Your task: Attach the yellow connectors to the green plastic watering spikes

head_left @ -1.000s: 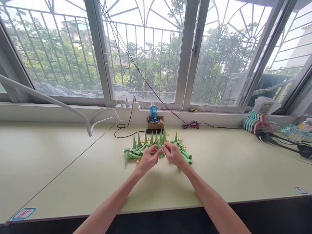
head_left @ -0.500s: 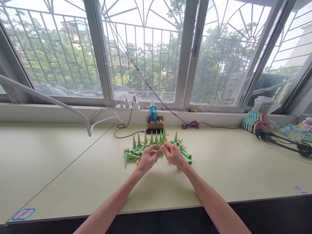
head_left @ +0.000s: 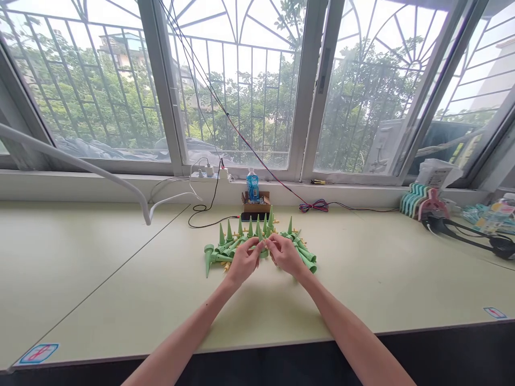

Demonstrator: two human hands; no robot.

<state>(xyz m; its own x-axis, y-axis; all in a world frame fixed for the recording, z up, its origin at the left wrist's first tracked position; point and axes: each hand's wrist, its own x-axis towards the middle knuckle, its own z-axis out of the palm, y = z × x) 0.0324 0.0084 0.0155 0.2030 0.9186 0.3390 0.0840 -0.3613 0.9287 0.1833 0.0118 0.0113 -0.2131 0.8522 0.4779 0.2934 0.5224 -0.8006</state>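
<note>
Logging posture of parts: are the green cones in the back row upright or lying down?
Upright: the back-row cones stand with tips pointing up, while the cones at the right of the pile lie flat.

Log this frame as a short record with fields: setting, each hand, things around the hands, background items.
setting: pale green table under a barred window
left hand: fingertips pinched on a green cone piece held between both hands
right hand: fingertips closed on the same piece from the other side
around the hands: pile of green cones, some upright, some lying flat, with small yellow parts among them
behind the pile: blue bottle at a small cardboard box
far right: teal stack, black cable
</note>
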